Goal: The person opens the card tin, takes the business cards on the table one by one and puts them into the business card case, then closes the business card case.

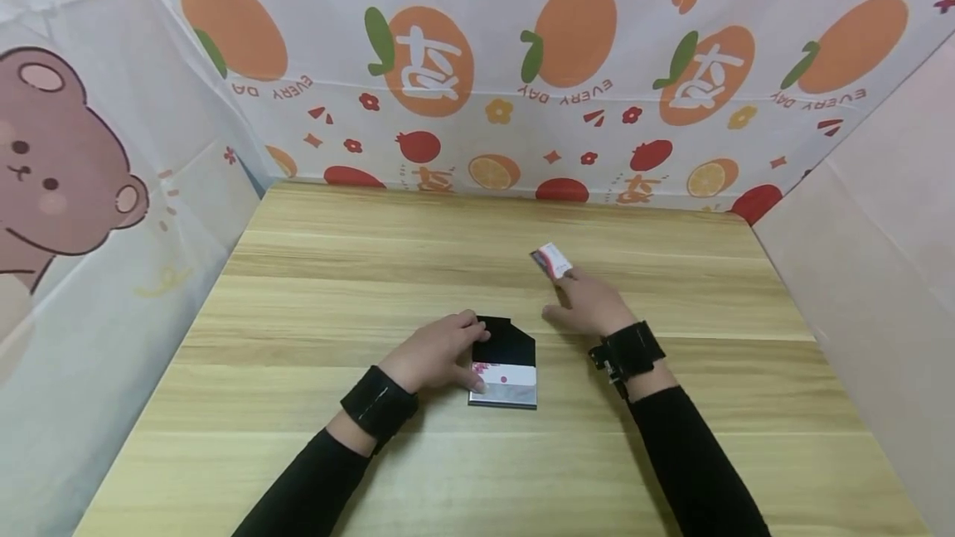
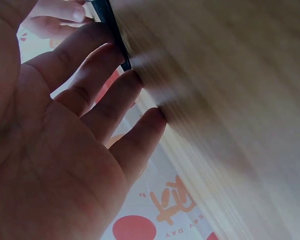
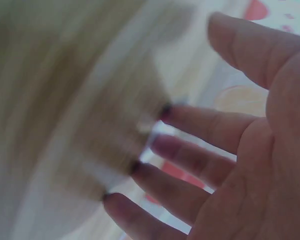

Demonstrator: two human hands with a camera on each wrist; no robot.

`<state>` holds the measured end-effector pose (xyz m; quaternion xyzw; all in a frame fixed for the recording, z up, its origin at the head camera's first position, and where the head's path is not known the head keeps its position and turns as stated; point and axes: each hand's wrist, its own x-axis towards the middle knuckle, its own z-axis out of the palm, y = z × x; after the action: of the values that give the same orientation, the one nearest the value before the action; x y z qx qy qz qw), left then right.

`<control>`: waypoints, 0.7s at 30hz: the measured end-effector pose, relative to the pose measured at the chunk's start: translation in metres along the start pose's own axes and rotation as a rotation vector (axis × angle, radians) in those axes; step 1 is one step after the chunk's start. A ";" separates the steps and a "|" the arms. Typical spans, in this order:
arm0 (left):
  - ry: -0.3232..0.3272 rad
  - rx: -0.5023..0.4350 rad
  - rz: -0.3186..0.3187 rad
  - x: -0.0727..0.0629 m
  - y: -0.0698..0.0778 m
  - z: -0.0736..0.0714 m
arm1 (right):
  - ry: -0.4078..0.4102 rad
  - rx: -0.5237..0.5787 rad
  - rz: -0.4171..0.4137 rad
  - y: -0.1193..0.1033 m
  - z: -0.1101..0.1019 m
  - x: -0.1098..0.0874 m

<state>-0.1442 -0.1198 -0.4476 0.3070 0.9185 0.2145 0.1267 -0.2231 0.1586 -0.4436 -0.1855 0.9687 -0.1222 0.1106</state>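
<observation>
A black card case (image 1: pixel 511 346) lies on the table with its flap folded back. A white card with pink marks (image 1: pixel 517 374) shows across it, above a silvery lower strip. My left hand (image 1: pixel 433 352) rests at the case's left side, fingertips on the black flap and thumb on the lower part. In the left wrist view, the case's dark edge (image 2: pixel 112 31) meets the fingertips. Farther back to the right, a small white, red and dark card (image 1: pixel 553 260) lies under the fingertips of my right hand (image 1: pixel 594 305). Its fingers reach out fairly straight, thumb apart, in the right wrist view.
The wood-grain table (image 1: pixel 321 272) ends at a fruit-print curtain (image 1: pixel 507 131) behind. A sheet with a bear (image 1: pixel 67 164) hangs on the left, and a plain pale sheet (image 1: pixel 873 247) on the right. Both wrists wear black bands.
</observation>
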 end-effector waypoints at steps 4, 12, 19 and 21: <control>-0.005 0.002 -0.003 0.002 -0.001 -0.001 | 0.061 0.008 -0.076 -0.016 0.006 -0.009; 0.000 -0.008 0.003 0.004 -0.003 -0.003 | 0.122 0.127 0.028 -0.016 0.011 -0.008; -0.002 -0.014 -0.003 0.003 -0.001 0.000 | 0.162 0.158 0.086 -0.014 0.015 -0.008; -0.002 -0.015 0.004 0.004 -0.001 0.000 | 0.167 0.144 0.103 -0.012 0.017 -0.008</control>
<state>-0.1472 -0.1179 -0.4484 0.3079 0.9161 0.2215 0.1297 -0.2078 0.1474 -0.4550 -0.1163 0.9715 -0.2007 0.0488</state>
